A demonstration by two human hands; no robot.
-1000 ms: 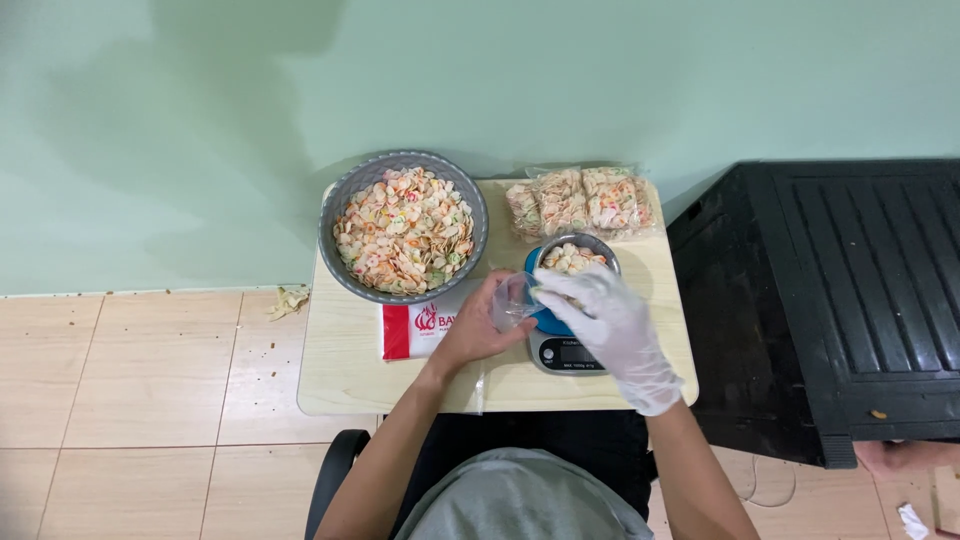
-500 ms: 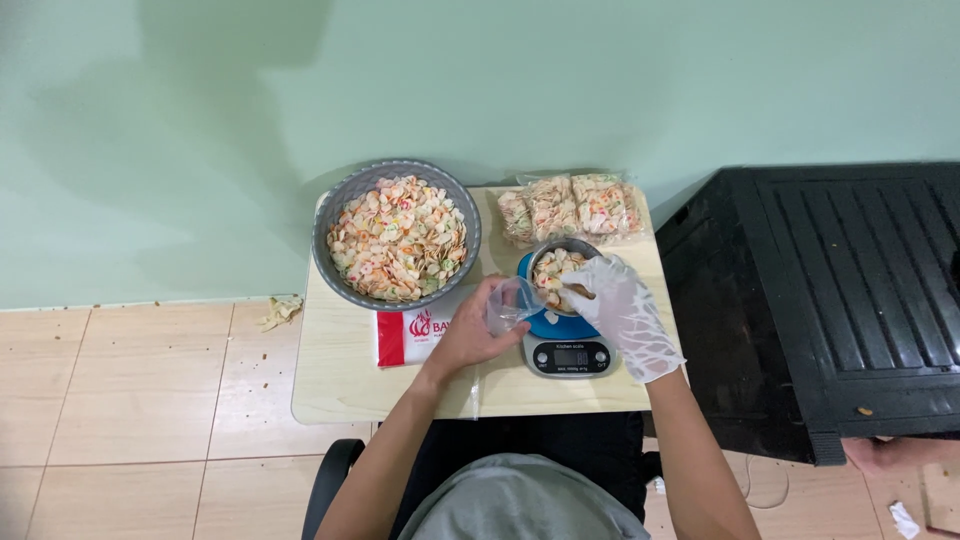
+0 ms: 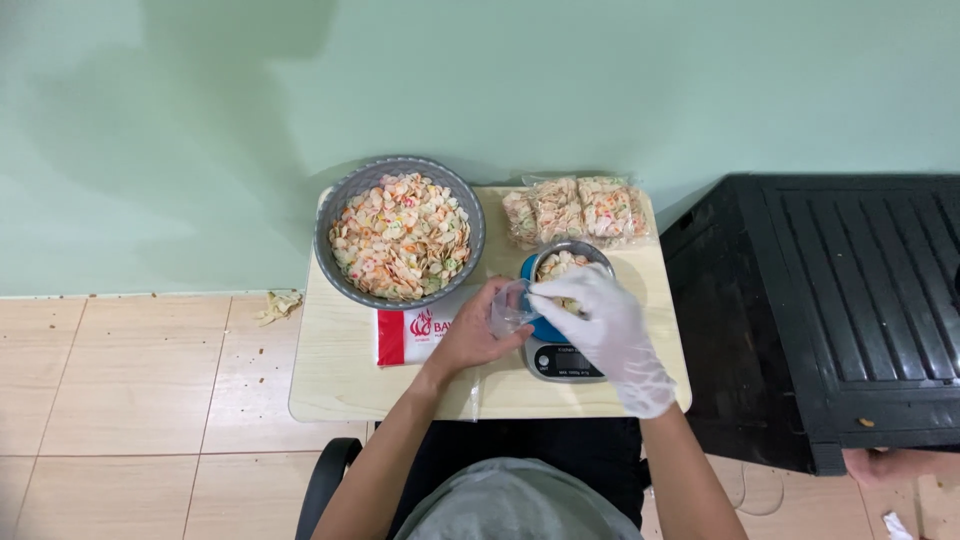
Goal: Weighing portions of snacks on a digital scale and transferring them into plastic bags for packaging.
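My left hand point(image 3: 478, 332), bare, holds a small clear plastic bag point(image 3: 511, 303) open just left of a small metal bowl point(image 3: 580, 250) of crackers. That bowl stands on a blue kitchen scale point(image 3: 561, 361). My right hand point(image 3: 600, 318) wears a white glove and reaches across the scale to the bag's mouth, fingers pinched; whether they hold crackers is hidden. A big grey bowl point(image 3: 338, 210) full of coloured crackers sits at the table's back left.
Several filled clear cracker bags point(image 3: 578, 208) lie at the back of the small wooden table point(image 3: 335, 385). A red and white packet point(image 3: 408, 334) lies left of my left hand. A black slatted crate point(image 3: 840, 300) stands right. Another person's hand point(image 3: 885, 465) shows at lower right.
My gloved right hand was over the small metal bowl half a second ago and has moved left and toward me to the bag's mouth. The left hand and bag stayed put.
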